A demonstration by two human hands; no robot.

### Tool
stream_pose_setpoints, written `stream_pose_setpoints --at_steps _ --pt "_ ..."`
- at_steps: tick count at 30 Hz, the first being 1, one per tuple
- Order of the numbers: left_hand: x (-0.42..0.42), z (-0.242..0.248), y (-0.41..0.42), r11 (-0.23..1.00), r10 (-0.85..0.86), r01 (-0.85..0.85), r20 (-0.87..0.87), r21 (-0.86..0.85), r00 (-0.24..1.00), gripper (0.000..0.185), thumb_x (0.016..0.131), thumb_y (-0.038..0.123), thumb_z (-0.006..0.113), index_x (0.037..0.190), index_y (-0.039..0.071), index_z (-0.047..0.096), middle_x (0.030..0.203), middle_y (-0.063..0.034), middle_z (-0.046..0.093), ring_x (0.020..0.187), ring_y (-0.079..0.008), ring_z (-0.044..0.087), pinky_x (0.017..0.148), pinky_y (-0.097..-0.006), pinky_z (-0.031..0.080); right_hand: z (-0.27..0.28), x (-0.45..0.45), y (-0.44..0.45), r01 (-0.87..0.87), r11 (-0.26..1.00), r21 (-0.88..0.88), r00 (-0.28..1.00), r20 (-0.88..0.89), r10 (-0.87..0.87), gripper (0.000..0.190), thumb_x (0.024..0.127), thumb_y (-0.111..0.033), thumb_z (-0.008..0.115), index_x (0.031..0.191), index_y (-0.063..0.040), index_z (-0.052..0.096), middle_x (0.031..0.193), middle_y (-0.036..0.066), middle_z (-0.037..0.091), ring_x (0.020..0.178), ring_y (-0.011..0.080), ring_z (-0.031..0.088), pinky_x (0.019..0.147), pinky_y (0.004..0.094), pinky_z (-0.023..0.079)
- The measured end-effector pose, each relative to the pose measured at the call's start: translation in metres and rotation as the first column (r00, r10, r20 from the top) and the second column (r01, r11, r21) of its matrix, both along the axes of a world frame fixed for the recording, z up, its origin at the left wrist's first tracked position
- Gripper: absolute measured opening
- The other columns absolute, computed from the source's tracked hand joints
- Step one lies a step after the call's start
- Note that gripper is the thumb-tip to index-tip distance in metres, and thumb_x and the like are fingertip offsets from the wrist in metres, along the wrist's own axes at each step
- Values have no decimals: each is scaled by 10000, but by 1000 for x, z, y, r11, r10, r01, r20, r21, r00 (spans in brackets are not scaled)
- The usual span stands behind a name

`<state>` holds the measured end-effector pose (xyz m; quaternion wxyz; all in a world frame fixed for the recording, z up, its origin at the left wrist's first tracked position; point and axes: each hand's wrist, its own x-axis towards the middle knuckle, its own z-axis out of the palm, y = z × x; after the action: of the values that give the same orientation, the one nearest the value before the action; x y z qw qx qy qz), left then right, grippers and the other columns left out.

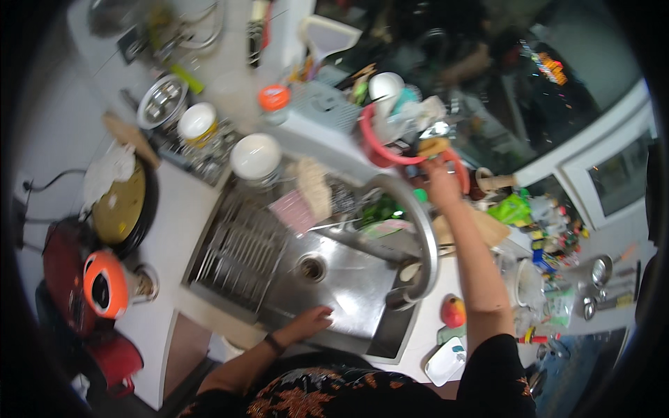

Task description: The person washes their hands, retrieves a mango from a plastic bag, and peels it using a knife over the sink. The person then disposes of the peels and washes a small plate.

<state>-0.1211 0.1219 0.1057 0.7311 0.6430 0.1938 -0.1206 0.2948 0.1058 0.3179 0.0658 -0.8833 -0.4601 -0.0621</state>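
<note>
My right hand (441, 180) reaches across the faucet side to the windowsill, at the rim of a pink-red plastic basin (384, 154). Its fingertips meet a tan, rounded thing (434, 147); blur hides whether they grip it. Plastic bags and a white bowl (387, 86) are heaped in and behind the basin. Over the near edge of the stainless steel sink (345, 282) hangs my left hand (313, 321), loosely curled with nothing in it and a dark band at the wrist. The curved metal faucet (428, 235) stands between the sink bowl and my right forearm.
A wire dish rack (235, 256) fills the sink's left side. A pink cloth (293, 213) and a white bowl (255, 155) lie behind it. On the right counter are a red-yellow fruit (453, 312) and a white dish (446, 361). An orange-topped appliance (106, 285) stands left.
</note>
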Motion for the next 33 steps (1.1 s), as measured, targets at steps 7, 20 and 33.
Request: stream_pose_setpoints --at_steps 7,20,33 --pt "-6 -10 -6 998 16 -19 -36 -63 999 397 873 200 641 1202 4 536 1128 -103 617 1033 -162 588 881 -299 479 -8 -14 -7 -85 996 31 996 -2 85 438 718 -177 687 1132 -127 554 1100 94 609 1024 302 571 828 413 500" --pt "22 9 -10 983 -116 115 -1 -141 993 341 918 198 596 1212 39 528 1107 -31 587 1010 -105 543 865 -260 453 55 -16 -107 466 244 850 771 -526 359 206 912 -69 555 1112 -21 571 915 48 627 733 103 602 647 222 476" --pt "63 123 -55 854 -349 411 236 -319 907 311 969 167 506 1231 0 521 1156 -73 591 1081 -129 559 893 -263 457 35 -207 -266 744 -111 659 636 -649 417 169 860 -37 534 1026 -48 506 1074 159 573 802 225 618 725 321 519"
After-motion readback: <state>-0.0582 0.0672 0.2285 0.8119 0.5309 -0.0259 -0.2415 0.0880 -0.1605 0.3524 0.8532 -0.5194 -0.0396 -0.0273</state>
